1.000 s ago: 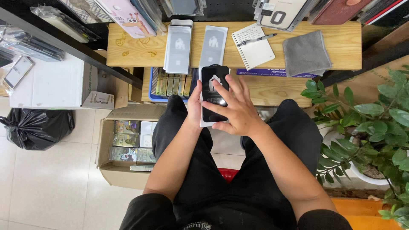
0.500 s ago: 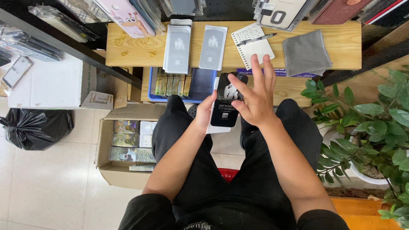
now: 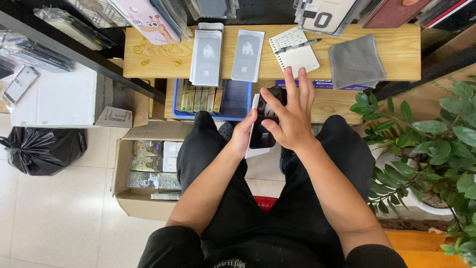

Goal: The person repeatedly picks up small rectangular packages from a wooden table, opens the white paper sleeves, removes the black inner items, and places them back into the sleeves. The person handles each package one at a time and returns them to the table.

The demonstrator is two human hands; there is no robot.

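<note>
Shifted slightly rightward since half a second ago: dark phone (image 3: 261,130) propped over lap, gripped at edge by left hand (image 3: 243,139) for steadiness, right hand (image 3: 292,116) spread open, thumb pressing screen.

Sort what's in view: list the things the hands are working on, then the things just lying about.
In hand: dark phone, held by left hand; right hand over it.

Lying about: notepad, pen, grey cloth, blue tray, cardboard box.

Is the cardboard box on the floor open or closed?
Open. The cardboard box has its flaps spread out, and packets show inside it.
</note>
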